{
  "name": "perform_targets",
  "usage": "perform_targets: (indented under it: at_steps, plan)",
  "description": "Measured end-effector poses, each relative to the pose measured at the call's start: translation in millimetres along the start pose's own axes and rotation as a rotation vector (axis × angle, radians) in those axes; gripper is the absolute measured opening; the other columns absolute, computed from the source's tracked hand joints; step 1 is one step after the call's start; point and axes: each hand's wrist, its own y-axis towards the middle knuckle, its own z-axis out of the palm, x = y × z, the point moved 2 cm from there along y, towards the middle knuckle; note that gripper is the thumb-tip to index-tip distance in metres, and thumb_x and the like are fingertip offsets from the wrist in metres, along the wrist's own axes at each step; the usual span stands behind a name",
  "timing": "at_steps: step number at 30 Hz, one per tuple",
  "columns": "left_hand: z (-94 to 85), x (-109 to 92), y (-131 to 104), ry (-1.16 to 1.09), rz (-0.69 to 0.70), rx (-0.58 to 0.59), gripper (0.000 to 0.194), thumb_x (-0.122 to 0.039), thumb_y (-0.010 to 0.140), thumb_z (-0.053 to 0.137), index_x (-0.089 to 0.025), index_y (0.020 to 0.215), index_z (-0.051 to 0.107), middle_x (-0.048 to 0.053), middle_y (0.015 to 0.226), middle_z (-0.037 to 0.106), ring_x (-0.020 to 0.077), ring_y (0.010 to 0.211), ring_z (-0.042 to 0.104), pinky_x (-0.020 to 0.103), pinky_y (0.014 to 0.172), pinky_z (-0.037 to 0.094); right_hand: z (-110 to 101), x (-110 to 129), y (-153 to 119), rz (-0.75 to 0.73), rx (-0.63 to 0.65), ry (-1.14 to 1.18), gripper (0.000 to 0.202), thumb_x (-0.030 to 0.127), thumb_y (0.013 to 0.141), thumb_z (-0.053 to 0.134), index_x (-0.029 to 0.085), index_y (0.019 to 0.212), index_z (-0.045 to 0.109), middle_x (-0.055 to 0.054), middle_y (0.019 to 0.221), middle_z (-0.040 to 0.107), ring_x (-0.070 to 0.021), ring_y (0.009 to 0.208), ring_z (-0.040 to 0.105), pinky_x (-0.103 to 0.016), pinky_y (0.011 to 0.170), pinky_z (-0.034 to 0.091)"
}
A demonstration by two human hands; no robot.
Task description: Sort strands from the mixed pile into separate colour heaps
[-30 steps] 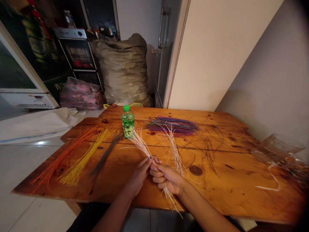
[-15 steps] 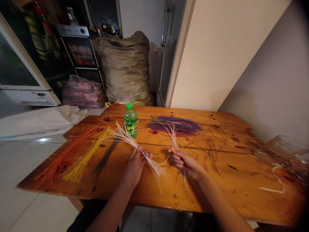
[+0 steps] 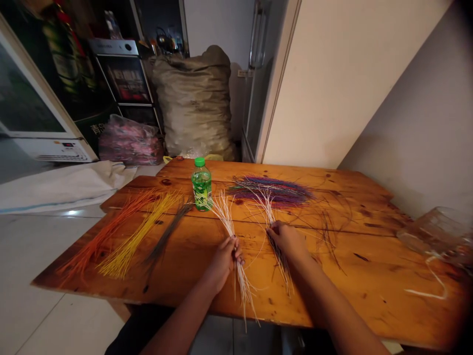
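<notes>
My left hand point(image 3: 222, 260) is curled closed around a bundle of white strands point(image 3: 232, 236), gripping it about midway, so the far ends fan out toward the green bottle point(image 3: 201, 184) and the near ends trail past the near edge of the wooden table point(image 3: 369, 291). My right hand point(image 3: 287, 240) lies just to the right, palm down, fingers bent and pressing on a second bunch of white strands point(image 3: 275, 231) that lies flat on the table; whether the fingers actually pinch any of it I cannot tell. The two bunches are near each other but apart. Beyond the right hand, at the far side, sits a purple pile of strands point(image 3: 275, 191). To the left lie orange strands point(image 3: 107, 231), yellow strands point(image 3: 138, 235) and a thin dark bunch point(image 3: 168, 234), side by side. A clear plastic container point(image 3: 432, 234) rests at the right edge.
</notes>
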Motion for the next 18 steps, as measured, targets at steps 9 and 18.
perform_targets:
  at_steps: [9, 18]
  plan:
    - [1.9, 4, -2, 0.099, -0.017, -0.013, 0.044, -0.052, 0.061, 0.067, -0.017, 0.066, 0.040, -0.004, 0.055, 0.049, 0.0092, 0.053, 0.050, 0.027, 0.064, 0.044, -6, 9, -3, 0.028, -0.007, -0.075, 0.036, 0.044, 0.082, 0.039, 0.022, 0.093, 0.066, -0.011, 0.090, 0.068, -0.0269, 0.084, 0.063, -0.033, 0.065, 0.041]
    - [-4.5, 10, 2, 0.239, 0.016, 0.051, 0.040, -0.054, 0.069, 0.057, -0.017, 0.069, 0.042, -0.003, 0.057, 0.051, 0.0119, 0.057, 0.053, 0.028, 0.065, 0.044, -10, 16, -7, 0.014, -0.044, -0.113, 0.038, 0.045, 0.083, 0.038, 0.020, 0.091, 0.066, -0.012, 0.088, 0.069, -0.0254, 0.082, 0.064, -0.031, 0.064, 0.041]
